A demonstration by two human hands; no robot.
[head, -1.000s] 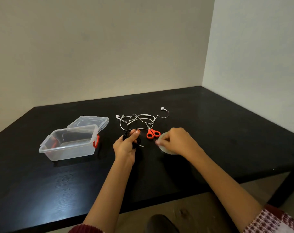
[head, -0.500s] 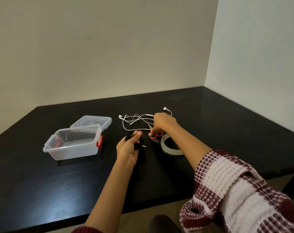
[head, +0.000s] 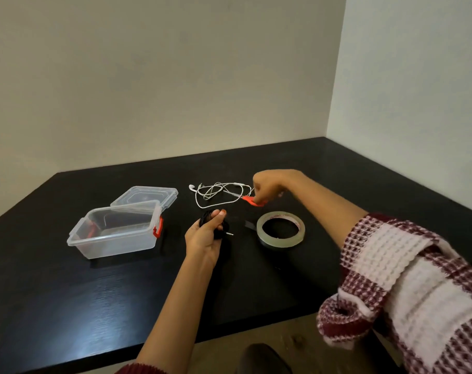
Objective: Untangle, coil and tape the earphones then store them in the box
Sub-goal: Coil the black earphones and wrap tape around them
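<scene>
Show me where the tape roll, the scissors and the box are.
tape roll [head: 280, 241]: head view, near side of the ring.
scissors [head: 250, 200]: head view, orange handle.
box [head: 116, 243]: head view, front wall.

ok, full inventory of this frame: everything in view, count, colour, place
storage box: 1, clear with red latches, open, table left
lid: 1, clear, right behind the box
white earphones: 1 set, white, loose tangle, table far centre
black earphones: 1 set, black, coiled, in left hand
scissors: 1, orange-red handles, in right hand beside the white earphones
tape roll: 1, clear, flat on table, right of left hand
table: 1, black
left hand: holds the black coil
right hand: grips the scissors
sleeve: red-and-white, right arm
</scene>
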